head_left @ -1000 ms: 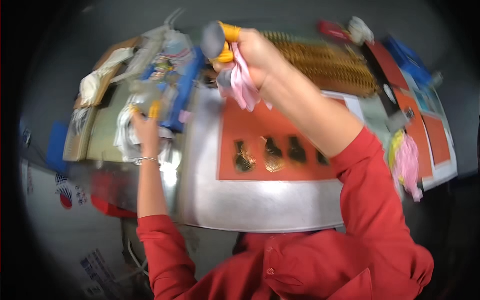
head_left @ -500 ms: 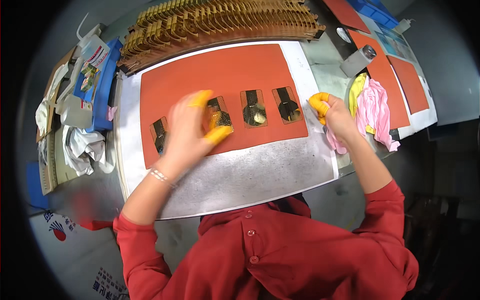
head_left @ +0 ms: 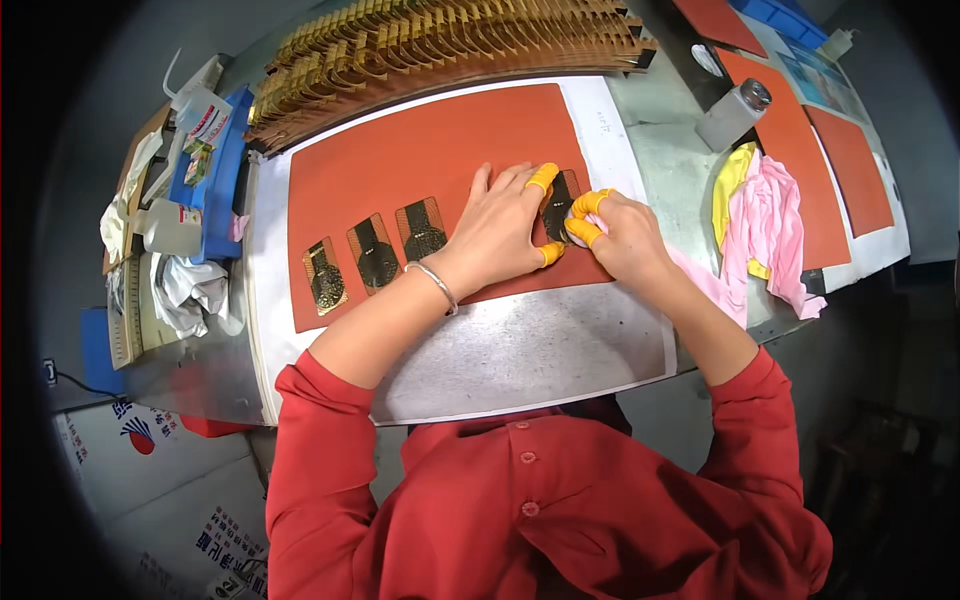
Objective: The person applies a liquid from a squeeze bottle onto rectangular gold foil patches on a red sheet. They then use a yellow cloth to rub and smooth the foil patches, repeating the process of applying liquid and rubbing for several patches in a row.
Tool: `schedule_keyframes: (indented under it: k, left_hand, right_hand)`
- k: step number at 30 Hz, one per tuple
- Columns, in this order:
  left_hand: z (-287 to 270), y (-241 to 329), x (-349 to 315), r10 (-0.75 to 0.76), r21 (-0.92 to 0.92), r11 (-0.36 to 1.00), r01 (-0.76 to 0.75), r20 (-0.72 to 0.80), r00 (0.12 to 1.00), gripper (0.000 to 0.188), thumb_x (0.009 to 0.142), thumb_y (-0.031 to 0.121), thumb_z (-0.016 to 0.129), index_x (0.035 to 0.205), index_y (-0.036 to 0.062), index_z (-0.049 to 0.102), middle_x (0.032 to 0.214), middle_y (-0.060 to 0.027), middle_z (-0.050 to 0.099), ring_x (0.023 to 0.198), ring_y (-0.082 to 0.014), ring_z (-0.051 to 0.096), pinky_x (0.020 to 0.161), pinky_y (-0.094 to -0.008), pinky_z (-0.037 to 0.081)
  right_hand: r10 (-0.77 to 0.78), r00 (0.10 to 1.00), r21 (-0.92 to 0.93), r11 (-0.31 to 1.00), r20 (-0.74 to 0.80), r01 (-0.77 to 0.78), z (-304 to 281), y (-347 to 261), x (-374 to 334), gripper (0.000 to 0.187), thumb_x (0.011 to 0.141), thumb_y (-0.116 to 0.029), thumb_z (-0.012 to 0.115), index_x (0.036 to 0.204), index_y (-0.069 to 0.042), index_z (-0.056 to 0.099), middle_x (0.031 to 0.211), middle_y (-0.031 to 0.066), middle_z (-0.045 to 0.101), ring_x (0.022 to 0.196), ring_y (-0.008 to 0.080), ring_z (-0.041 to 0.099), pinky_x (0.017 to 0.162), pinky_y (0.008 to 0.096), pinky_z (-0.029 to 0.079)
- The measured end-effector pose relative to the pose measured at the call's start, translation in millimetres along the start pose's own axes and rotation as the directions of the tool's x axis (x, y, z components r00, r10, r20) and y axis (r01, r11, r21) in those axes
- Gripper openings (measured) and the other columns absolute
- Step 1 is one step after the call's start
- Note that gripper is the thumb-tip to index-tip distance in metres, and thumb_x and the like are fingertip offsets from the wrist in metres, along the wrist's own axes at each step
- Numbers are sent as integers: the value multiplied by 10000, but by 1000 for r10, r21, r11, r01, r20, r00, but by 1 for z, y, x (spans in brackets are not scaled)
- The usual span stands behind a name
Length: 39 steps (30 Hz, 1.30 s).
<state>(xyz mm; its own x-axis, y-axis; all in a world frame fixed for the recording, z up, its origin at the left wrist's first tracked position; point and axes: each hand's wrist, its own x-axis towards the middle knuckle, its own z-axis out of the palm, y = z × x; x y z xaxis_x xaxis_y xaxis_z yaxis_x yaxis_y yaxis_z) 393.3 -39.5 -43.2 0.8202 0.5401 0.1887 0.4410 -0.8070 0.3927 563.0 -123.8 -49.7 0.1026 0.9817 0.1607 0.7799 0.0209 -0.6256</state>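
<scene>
dark plate (head_left: 555,214) near the orange-red mat's (head_left: 420,150) right edge. left hand (head_left: 495,228) spread, thumb and fingertip bracing it; right hand (head_left: 626,240) pinching pink cloth (head_left: 704,278) against it. risk: uneven pressure, weak bracing could skid or scratch it.

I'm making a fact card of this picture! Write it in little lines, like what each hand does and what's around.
Left hand: spread, yellow-capped fingers at the edges of a dark plate
Right hand: holds a pink cloth at the same plate
Under the plate: orange mat
Other plates: three seen, left of the hands; a hand may hide more
At the back: long row of gold pieces
Left side: blue tray, white cloth
Right side: bottle, yellow cloth
</scene>
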Motion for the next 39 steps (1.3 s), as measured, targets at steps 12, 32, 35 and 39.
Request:
schedule_keyframes:
  k: [12,32,35,39]
  left_hand:
    - [-102,-128,-141,-471,-218,879,423,-528,707,447,843,73,623,1253,-32,479,1261,-131,525,1181,-222,477,1025,-337,327]
    - [-68,-185,-182,-560,-395,824,406,-467,684,379,921,116,534,1263,-30,462,1269,-148,503,1206,-243,452,1033,-337,314]
    - [-71,-185,-174,-546,-357,834,420,-433,717,373,923,118,531,1259,-30,466,1265,-146,506,1202,-244,457,1031,-333,317]
    - [-67,-188,-183,-606,-516,772,371,-421,675,373,923,127,529,1254,-34,471,1259,-149,503,1191,-251,465,1018,-328,329]
  right_hand:
    - [-8,998,-220,976,-59,-5,21,1,1,139,802,-180,606,838,-53,651,752,130,602,672,310,593,617,401,471]
    - [-134,986,-267,958,-101,103,22,-3,3,103,771,-128,590,833,-66,643,749,136,574,680,328,588,595,420,480]
    - [-146,984,-281,953,-103,112,22,-1,22,97,776,-120,584,823,-56,640,731,133,571,664,328,579,591,422,475]
    - [-137,990,-321,940,-41,117,19,-2,9,124,814,-160,576,834,-61,647,728,118,593,669,311,590,596,393,486]
